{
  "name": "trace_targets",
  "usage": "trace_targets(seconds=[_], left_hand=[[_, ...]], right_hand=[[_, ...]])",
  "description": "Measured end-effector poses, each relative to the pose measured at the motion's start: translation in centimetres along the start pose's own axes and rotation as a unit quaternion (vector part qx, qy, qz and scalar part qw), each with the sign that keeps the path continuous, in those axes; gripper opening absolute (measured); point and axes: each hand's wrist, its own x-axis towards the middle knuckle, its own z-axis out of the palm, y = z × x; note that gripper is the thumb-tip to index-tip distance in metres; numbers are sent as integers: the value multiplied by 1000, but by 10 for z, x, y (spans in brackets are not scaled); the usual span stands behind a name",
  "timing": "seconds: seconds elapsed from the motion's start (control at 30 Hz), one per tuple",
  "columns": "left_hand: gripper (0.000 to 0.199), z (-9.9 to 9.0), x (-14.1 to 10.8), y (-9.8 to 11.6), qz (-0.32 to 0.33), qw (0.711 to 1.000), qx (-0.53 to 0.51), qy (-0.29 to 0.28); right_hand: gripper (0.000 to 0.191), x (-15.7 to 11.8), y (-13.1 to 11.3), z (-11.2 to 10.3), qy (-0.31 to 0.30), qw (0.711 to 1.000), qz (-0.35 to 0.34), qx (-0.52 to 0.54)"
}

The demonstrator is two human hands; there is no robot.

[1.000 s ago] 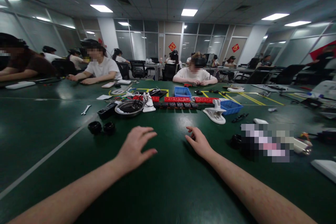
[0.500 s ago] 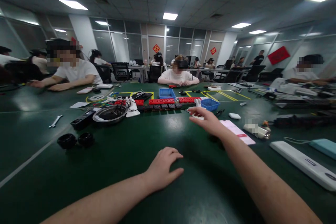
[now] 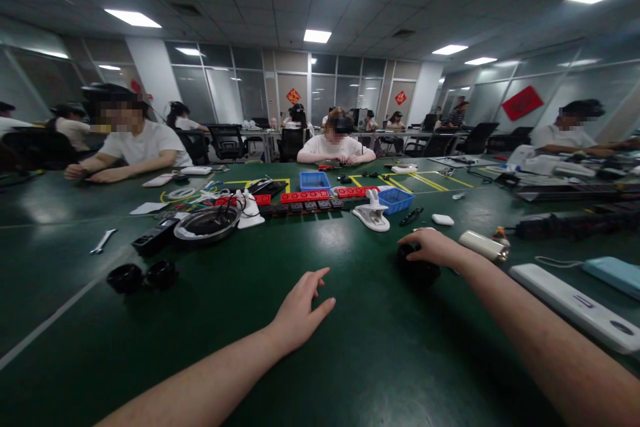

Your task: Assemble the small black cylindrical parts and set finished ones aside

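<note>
My left hand [image 3: 302, 310] is held over the green tabletop [image 3: 350, 353], its fingers stretched out and apart, holding nothing. Farther right, my right hand [image 3: 434, 245] is curled over a dark round object [image 3: 420, 268], thumb and fingers on its near and far sides. That object is mostly covered by the hand, so its kind is unclear. Just beyond and left of the right hand stands a white clip-like stand [image 3: 373, 213]. At the left lie two black cup-like pieces [image 3: 125, 278] side by side.
Red and black strips [image 3: 306, 195], blue baskets [image 3: 395, 200] and a round metal pan [image 3: 206, 221] lie across the middle. A wrench [image 3: 103, 241] is at left. A beige cylinder [image 3: 484, 246] and a long white device [image 3: 575, 303] lie right. Co-workers sit around the table.
My right hand has come down from beside the white stand, moving right and nearer, onto the dark round object. My left hand has shifted slightly left, with its fingers stretched straighter.
</note>
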Motion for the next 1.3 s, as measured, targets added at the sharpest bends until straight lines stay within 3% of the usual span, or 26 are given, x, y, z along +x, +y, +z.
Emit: trace_targets(seconds=[0.17, 0.33, 0.5, 0.57, 0.73, 0.87, 1.1, 1.2, 1.3], left_hand=[[51, 0, -2, 1, 5, 1000, 4, -5], [53, -1, -3, -2, 7, 1000, -6, 9], [63, -23, 2, -14, 6, 996, 30, 79], [69, -36, 6, -20, 8, 996, 51, 69], [87, -61, 14, -29, 9, 997, 75, -6], [69, -65, 17, -31, 18, 995, 83, -47], [40, -55, 23, -35, 55, 995, 34, -73], [37, -48, 24, -36, 34, 998, 24, -49], [34, -38, 22, -35, -9, 999, 32, 0]], right_hand=[[28, 17, -28, 8, 25, 998, 15, 51], [36, 43, -94, 28, 36, 994, -24, 97], [48, 44, -165, 41, 11, 957, -150, 250], [56, 40, -179, 43, -20, 931, -201, 305], [72, 40, -175, 50, -97, 907, -190, 362], [64, 45, -167, 54, -157, 905, -205, 337], [41, 48, -173, 60, -126, 913, -271, 278], [35, 48, -174, 65, -119, 928, -238, 262], [40, 44, -179, 73, -71, 963, -158, 208]])
